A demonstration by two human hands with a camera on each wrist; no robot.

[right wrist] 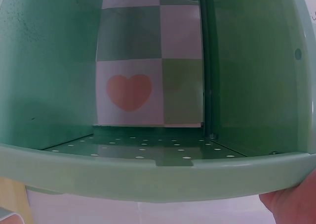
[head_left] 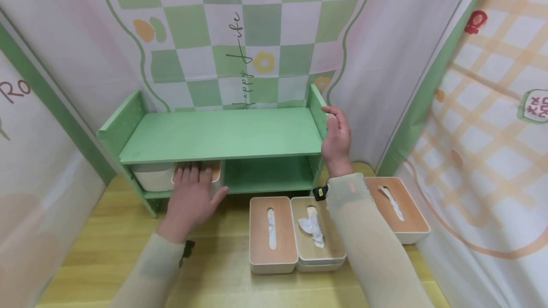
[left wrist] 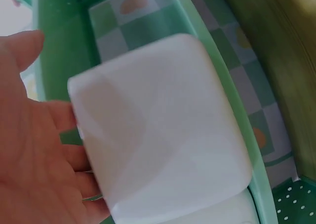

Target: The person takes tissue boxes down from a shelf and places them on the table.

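Observation:
My left hand [head_left: 192,198] lies with straight fingers on the wood-coloured lid of a tissue box [head_left: 217,184] in the lower level of a green shelf [head_left: 222,132]. Its thumb stands out to the side, away from the box. In the left wrist view the white end of that tissue box [left wrist: 158,135] faces the camera, the fingertips hidden behind its edge. Another white box [head_left: 153,178] sits to its left on the same level. At the shelf's right end, my right hand [head_left: 337,141] grips the upright side panel [head_left: 318,110], fingers bent over its edge.
Two tissue boxes stand side by side before the shelf: one with a reddish lid [head_left: 260,232], one with a paler lid [head_left: 303,246] and tissue sticking out. A further tissue box [head_left: 411,203] is beyond the right forearm. Printed curtains [head_left: 265,23] surround the wooden table [head_left: 98,246].

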